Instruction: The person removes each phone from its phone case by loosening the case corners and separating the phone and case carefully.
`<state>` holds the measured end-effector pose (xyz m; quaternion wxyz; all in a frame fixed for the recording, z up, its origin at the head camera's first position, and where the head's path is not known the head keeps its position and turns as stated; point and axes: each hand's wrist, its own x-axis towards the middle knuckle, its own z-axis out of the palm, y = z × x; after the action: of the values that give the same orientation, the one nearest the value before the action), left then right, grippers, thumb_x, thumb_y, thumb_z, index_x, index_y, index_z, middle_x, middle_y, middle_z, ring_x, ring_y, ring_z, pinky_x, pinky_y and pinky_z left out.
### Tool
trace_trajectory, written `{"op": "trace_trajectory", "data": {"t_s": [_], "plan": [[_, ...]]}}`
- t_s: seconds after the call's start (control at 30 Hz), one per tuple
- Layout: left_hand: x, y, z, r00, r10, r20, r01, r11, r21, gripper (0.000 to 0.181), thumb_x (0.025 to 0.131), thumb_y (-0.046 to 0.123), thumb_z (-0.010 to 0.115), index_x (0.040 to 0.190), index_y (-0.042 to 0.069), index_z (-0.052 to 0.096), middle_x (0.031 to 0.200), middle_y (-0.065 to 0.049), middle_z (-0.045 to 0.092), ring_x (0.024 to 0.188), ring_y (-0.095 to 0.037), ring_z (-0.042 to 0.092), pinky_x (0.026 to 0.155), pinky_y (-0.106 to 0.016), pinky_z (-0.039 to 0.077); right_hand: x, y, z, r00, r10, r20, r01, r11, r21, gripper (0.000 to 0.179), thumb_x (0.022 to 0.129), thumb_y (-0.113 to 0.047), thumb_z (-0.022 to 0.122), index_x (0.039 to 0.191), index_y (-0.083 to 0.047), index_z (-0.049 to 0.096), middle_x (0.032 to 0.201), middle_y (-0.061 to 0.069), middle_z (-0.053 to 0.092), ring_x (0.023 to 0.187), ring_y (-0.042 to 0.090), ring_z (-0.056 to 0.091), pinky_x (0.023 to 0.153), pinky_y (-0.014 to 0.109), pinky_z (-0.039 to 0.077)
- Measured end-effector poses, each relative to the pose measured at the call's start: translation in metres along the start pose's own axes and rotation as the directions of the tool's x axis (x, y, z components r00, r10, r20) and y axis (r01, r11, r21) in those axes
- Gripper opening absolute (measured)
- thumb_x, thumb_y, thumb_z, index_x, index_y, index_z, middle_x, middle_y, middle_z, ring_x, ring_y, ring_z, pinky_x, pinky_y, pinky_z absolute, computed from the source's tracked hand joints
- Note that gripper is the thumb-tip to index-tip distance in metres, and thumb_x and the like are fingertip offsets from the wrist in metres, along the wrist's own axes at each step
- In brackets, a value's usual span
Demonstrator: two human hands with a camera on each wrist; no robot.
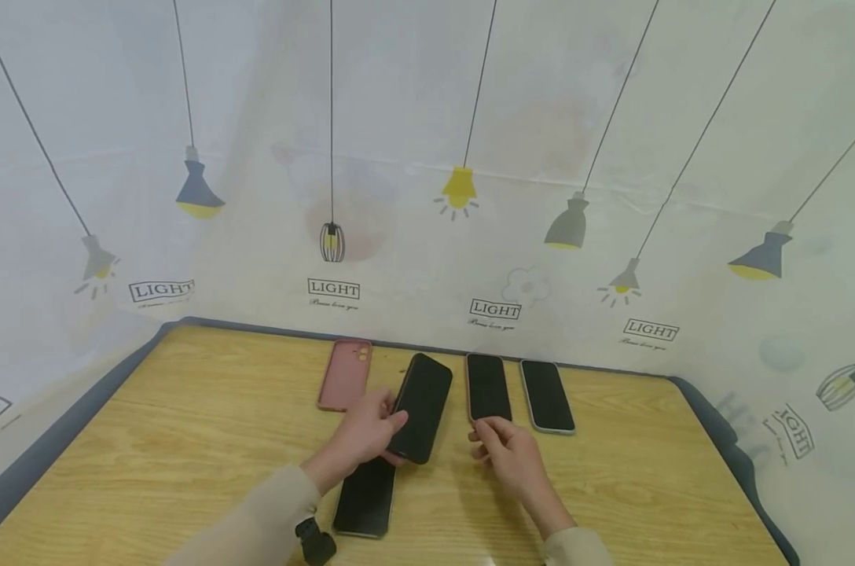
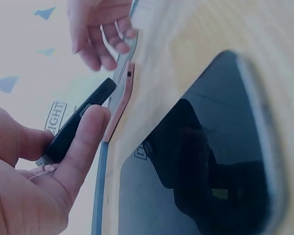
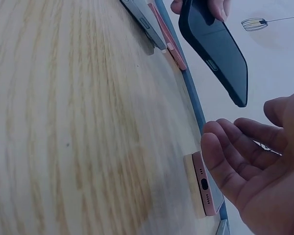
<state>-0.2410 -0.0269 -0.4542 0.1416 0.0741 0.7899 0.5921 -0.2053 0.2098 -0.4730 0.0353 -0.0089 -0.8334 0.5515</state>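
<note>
My left hand (image 1: 360, 428) holds a black phone (image 1: 423, 409) above the table, thumb on its screen side and fingers beneath. In the left wrist view the black phone (image 2: 78, 122) is seen edge-on between thumb and fingers. My right hand (image 1: 511, 457) holds nothing; its fingers are loosely bent near the lower end of a phone in a pink case (image 1: 488, 385). The right wrist view shows the right hand (image 3: 259, 156) apart from the black phone (image 3: 218, 54). Another phone (image 1: 365, 501) lies screen up under my left wrist, partly covered.
A pink phone case (image 1: 343, 376) lies at the back, left of the black phone. To the right lies a phone with a pale edge (image 1: 548, 395). The wooden table (image 1: 187, 440) ends at a dark border against a printed curtain (image 1: 399, 157).
</note>
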Motion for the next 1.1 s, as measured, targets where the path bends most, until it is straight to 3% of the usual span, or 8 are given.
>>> {"op": "trace_trajectory", "data": {"t_s": [0.33,0.57,0.73,0.93,1.1], "plan": [[-0.022,-0.003,0.006,0.998,0.062,0.002,-0.061,0.998,-0.032,0.019,0.106,0.007,0.057,0.119,-0.005,0.052,0.093,-0.019,0.061,0.067,-0.03,0.073,0.058,-0.041,0.062,0.01,-0.004,0.005,1.0,0.007,0.009,-0.007,0.999,0.042,0.027,0.109,-0.016,0.054,0.111,0.006,0.069,0.098,0.015,0.074,0.08,0.025,0.071,0.064,0.033,0.061],[-0.031,-0.004,0.011,0.992,0.127,0.023,-0.126,0.991,-0.04,0.013,0.103,0.003,0.059,0.113,-0.004,0.054,0.082,-0.014,0.063,0.062,-0.03,0.072,0.055,-0.042,0.062,0.015,-0.012,0.01,1.0,0.017,0.012,-0.018,0.993,0.119,0.033,0.111,-0.021,0.051,0.113,0.008,0.066,0.101,0.022,0.071,0.082,0.029,0.072,0.067,0.036,0.062],[-0.035,-0.004,0.013,0.989,0.144,0.044,-0.141,0.988,-0.069,0.01,0.103,0.001,0.058,0.109,-0.004,0.052,0.08,-0.013,0.064,0.063,-0.03,0.072,0.054,-0.044,0.062,0.016,-0.013,0.012,0.999,0.052,0.012,-0.054,0.977,0.205,0.037,0.111,-0.025,0.049,0.114,0.009,0.065,0.1,0.019,0.071,0.085,0.033,0.072,0.071,0.041,0.063],[-0.039,-0.006,0.016,0.984,0.167,0.055,-0.163,0.984,-0.075,0.012,0.102,0.001,0.06,0.111,-0.005,0.053,0.083,-0.012,0.066,0.064,-0.027,0.072,0.054,-0.044,0.062,0.016,-0.012,0.016,0.996,0.089,0.006,-0.087,0.957,0.276,0.042,0.112,-0.029,0.048,0.112,0.01,0.066,0.089,0.01,0.07,0.074,0.02,0.069,0.071,0.041,0.063],[-0.042,-0.006,0.018,0.98,0.192,0.047,-0.192,0.981,-0.006,0.012,0.101,0.003,0.063,0.109,-0.003,0.055,0.075,-0.005,0.057,0.06,-0.02,0.068,0.052,-0.037,0.06,0.014,-0.015,0.022,0.992,0.116,-0.041,-0.099,0.948,0.302,0.04,0.111,-0.029,0.05,0.102,0.007,0.067,0.073,0.003,0.061,0.066,0.018,0.06,0.064,0.033,0.059]]}}
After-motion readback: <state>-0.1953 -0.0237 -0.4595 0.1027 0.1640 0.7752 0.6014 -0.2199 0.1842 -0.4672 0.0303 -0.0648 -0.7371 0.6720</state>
